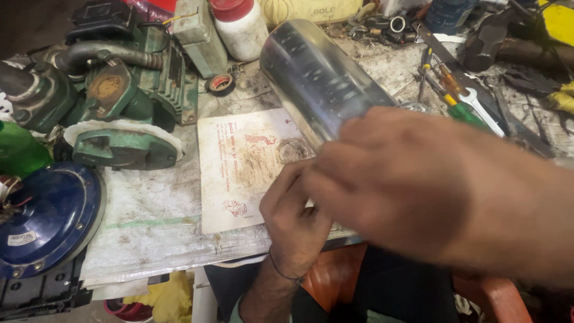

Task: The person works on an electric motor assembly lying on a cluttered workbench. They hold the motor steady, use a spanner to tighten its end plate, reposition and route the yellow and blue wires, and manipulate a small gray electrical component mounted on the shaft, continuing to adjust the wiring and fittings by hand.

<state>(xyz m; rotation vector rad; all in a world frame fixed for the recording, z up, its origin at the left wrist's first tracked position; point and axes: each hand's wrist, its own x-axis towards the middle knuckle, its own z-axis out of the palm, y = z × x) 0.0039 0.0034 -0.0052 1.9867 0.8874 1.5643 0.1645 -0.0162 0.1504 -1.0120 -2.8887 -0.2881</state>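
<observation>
A shiny metal cylinder (317,78) is held tilted over the workbench, its open far end pointing up and away from me. My right hand (406,179), blurred by motion, reaches in from the right and wraps over the cylinder's near end, hiding it. My left hand (296,221), with a thin thread around the wrist, comes up from below with curled fingers and grips under the same end, partly covered by the right hand's fingers. Under both hands lies a stained printed paper sheet (239,167).
A green pump motor (119,101) and a blue round cover (48,215) fill the left of the bench. A white bottle with a red cap (239,27) and a tape roll (220,84) stand behind. Screwdrivers and a wrench (472,104) lie at right. An orange seat (335,275) is below.
</observation>
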